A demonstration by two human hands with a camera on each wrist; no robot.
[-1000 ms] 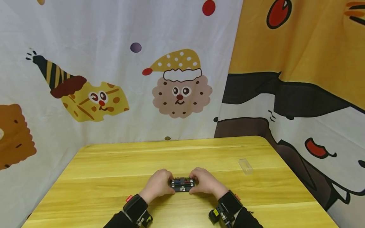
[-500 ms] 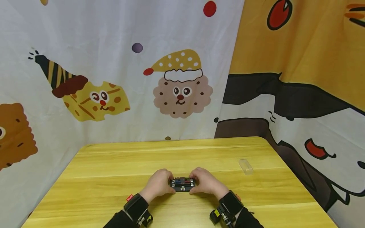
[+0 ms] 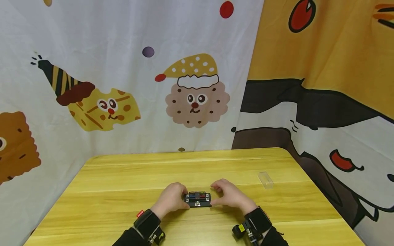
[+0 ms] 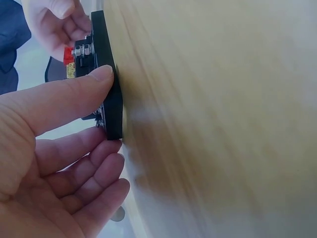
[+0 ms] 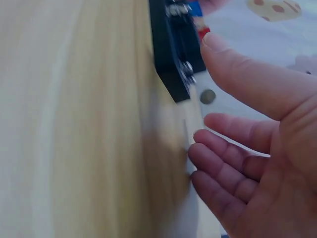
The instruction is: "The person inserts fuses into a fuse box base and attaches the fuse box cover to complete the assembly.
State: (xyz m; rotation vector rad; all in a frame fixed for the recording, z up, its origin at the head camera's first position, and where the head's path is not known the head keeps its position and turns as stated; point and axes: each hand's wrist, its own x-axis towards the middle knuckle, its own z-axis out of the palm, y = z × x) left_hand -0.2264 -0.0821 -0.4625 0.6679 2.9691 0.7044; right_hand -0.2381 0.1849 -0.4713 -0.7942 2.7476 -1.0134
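Note:
A black fuse block (image 3: 197, 203) with metal screw terminals and small blue and red blade fuses sits on the table in the middle of the head view. My left hand (image 3: 173, 199) holds its left end, thumb along the near edge. In the left wrist view the thumb presses the side of the black base (image 4: 115, 106), and the fingers curl at its end. My right hand (image 3: 231, 196) is off the block's right end, thumb and fingers spread apart. The right wrist view shows a gap between the relaxed fingers (image 5: 223, 163) and the block (image 5: 166, 54).
A clear plastic cover (image 3: 265, 180) lies on the wooden table (image 3: 138, 174) to the right, beyond my right hand. Behind the table hangs a cartoon-printed curtain (image 3: 123, 34), which continues along the sides.
My right hand has let go of the fuse block's right end and moved slightly right, its fingers spreading. My left hand and the block have stayed in place.

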